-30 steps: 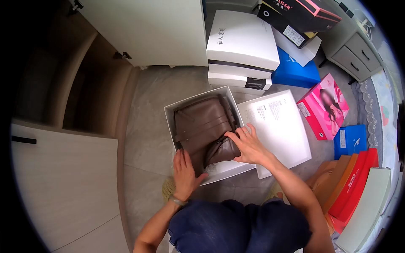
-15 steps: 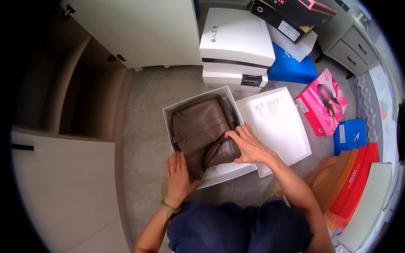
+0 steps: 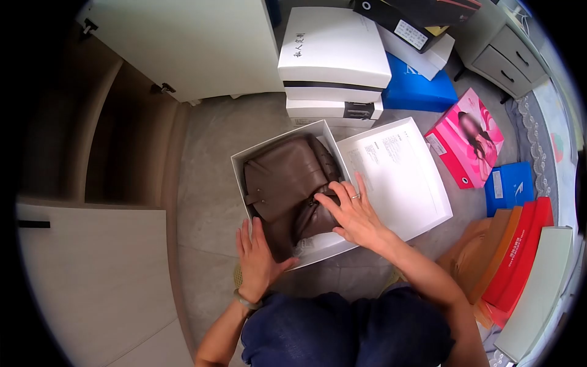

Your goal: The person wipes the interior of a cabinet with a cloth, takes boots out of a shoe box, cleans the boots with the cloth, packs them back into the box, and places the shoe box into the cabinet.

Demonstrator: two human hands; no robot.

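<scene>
Brown leather boots (image 3: 284, 177), folded over, lie in an open white box (image 3: 239, 181) on the grey floor. At the box's near left corner my left hand (image 3: 258, 257) rests with its fingers spread, against the box edge and the leather. My right hand (image 3: 353, 214), with a ring on one finger, lies over the right side of the box. Its fingers are apart and touch the brown leather. The white lid (image 3: 400, 177) lies inside up, just right of the box.
Stacked white boxes (image 3: 333, 52) and a blue box (image 3: 416, 85) stand behind. A pink box (image 3: 468, 140), a small blue box (image 3: 509, 188) and upright red (image 3: 520, 260) and orange boxes are at right. An open cabinet (image 3: 131, 147) stands left, a drawer unit (image 3: 504, 64) back right.
My right hand has shifted a little inward over the leather, and its fingers have spread. The leather near it has moved slightly. The camera view has shifted somewhat.
</scene>
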